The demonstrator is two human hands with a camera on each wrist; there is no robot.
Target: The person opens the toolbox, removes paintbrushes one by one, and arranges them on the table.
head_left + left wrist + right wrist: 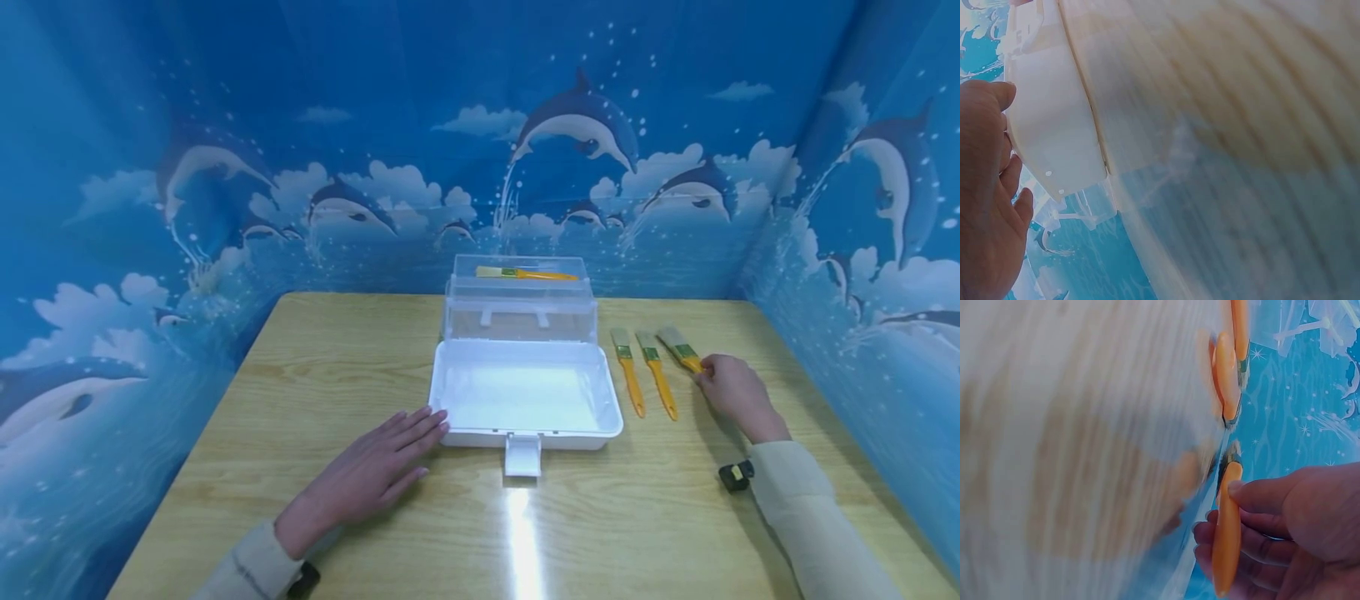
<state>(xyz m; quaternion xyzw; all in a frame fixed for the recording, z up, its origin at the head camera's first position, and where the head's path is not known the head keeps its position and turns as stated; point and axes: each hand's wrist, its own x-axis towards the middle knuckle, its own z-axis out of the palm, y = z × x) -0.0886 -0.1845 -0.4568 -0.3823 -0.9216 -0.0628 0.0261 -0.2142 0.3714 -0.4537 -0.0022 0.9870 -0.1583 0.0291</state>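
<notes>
My right hand [735, 392] pinches the orange handle of a flat paintbrush [678, 346], its bristles pointing away toward the back left. In the right wrist view the thumb presses on that handle [1227, 531] and the fingers lie behind it. Two more paintbrushes lie side by side to its left, one nearer the box [628, 375] and one in the middle [657, 375]. My left hand [378, 467] has its fingers straight, fingertips at the front left corner of a white plastic box [525, 440]. The box stands with its clear lid [521, 321] raised.
Another paintbrush [528, 274] lies in the upper clear part of the box. A white latch [522, 457] hangs at the box front. The wooden table [345, 358] meets dolphin-printed blue curtains [420, 108] at the back and sides.
</notes>
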